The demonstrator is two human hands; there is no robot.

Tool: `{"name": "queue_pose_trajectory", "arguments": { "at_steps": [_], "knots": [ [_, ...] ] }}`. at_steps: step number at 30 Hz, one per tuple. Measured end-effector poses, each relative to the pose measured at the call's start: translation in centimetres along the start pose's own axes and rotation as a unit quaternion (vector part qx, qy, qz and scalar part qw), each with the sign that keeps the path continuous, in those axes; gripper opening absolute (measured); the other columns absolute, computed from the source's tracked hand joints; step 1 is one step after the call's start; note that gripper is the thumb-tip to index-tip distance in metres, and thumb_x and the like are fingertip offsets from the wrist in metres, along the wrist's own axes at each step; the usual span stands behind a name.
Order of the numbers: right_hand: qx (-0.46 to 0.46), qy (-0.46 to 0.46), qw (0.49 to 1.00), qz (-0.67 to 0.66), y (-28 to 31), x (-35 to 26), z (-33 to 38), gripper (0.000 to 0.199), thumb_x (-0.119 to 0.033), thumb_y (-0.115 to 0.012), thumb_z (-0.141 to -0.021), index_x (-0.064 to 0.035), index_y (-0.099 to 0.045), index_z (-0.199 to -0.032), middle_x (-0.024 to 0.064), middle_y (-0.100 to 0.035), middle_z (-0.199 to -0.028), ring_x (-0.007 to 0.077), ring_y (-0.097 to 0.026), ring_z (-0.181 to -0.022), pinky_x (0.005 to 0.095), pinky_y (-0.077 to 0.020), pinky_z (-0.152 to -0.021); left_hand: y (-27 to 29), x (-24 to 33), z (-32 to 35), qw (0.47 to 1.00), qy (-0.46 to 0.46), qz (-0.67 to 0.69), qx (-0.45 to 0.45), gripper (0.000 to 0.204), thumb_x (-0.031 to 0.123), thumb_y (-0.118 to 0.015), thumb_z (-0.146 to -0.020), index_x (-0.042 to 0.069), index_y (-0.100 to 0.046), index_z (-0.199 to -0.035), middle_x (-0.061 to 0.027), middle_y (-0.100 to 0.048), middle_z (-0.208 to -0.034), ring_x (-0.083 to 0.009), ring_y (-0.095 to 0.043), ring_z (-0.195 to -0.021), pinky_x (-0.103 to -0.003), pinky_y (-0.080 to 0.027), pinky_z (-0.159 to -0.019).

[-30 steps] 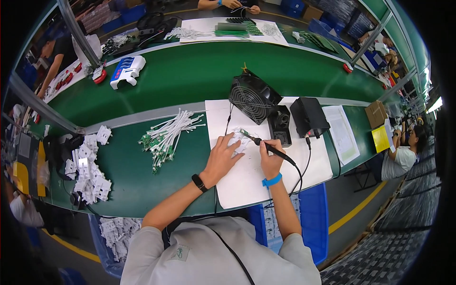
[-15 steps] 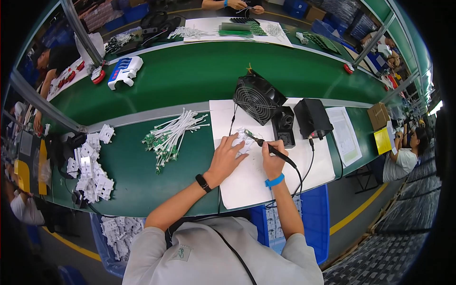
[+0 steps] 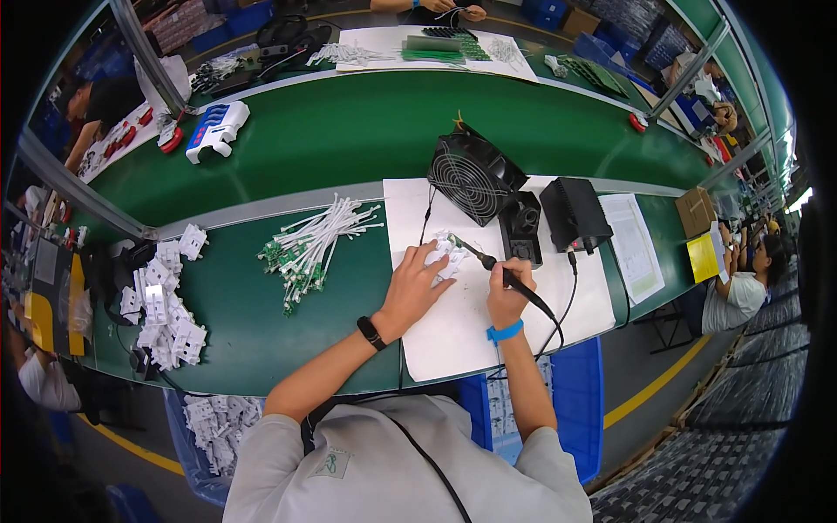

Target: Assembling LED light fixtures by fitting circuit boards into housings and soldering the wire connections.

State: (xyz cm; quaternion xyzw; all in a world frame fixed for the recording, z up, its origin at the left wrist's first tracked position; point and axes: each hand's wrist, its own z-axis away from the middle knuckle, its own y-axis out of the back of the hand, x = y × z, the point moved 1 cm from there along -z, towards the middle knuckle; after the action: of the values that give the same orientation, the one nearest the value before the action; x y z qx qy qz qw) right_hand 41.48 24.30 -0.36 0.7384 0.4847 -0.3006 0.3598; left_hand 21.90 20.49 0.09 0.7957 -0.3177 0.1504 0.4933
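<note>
On a white sheet (image 3: 471,340) my left hand (image 3: 413,289) presses a white plastic part (image 3: 448,263) down, its fingers bent over the near left side. A soldering iron (image 3: 489,261) is gripped in my right hand (image 3: 508,301) like a pen. Its tip reaches the far edge of the white part; whether it touches is too small to tell. Something small and green shows at that edge. Left of the sheet lies a bundle of white wires (image 3: 324,228) with small green circuit boards (image 3: 301,277) at their ends.
A black fan (image 3: 471,179), an iron stand (image 3: 520,231) and a black power unit (image 3: 574,213) stand beyond my hands. White plastic parts (image 3: 161,305) are heaped at left. A white and blue housing (image 3: 218,131) rides the green belt (image 3: 340,131). Other people work around.
The white and blue housing and a red item on the belt have shifted left. My right hand has drawn slightly nearer to me with the iron. The left hand has stayed on the white part.
</note>
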Motion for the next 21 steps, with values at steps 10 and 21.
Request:
{"name": "queue_pose_trajectory", "arguments": {
  "at_steps": [10,21],
  "knots": [
    [0.002,-0.004,0.998,-0.055,0.32,-0.03,-0.03,0.015,-0.002,-0.068,-0.091,-0.0009,-0.053,-0.089,0.0060,-0.056,-0.069,0.0105,-0.052,-0.058,0.0247,-0.0409,-0.055,0.17,0.20,0.06,1.000,-0.003,0.001,-0.001,0.035,0.019,-0.079,-0.084,0.000,-0.074,-0.112,-0.0176,-0.060,-0.131,-0.0318,-0.057,-0.114,-0.039,-0.054,-0.092],
    [-0.016,-0.012,1.000,-0.017,0.29,-0.22,-0.23,0.016,0.000,-0.068,-0.088,-0.0009,-0.052,-0.089,0.0090,-0.057,-0.068,0.0142,-0.055,-0.057,0.0269,-0.0427,-0.056,0.19,0.20,-0.07,1.000,-0.003,0.006,0.003,0.034,0.020,-0.080,-0.084,0.000,-0.075,-0.112,-0.0170,-0.060,-0.131,-0.0315,-0.057,-0.114,-0.038,-0.054,-0.092]
  ]
}}
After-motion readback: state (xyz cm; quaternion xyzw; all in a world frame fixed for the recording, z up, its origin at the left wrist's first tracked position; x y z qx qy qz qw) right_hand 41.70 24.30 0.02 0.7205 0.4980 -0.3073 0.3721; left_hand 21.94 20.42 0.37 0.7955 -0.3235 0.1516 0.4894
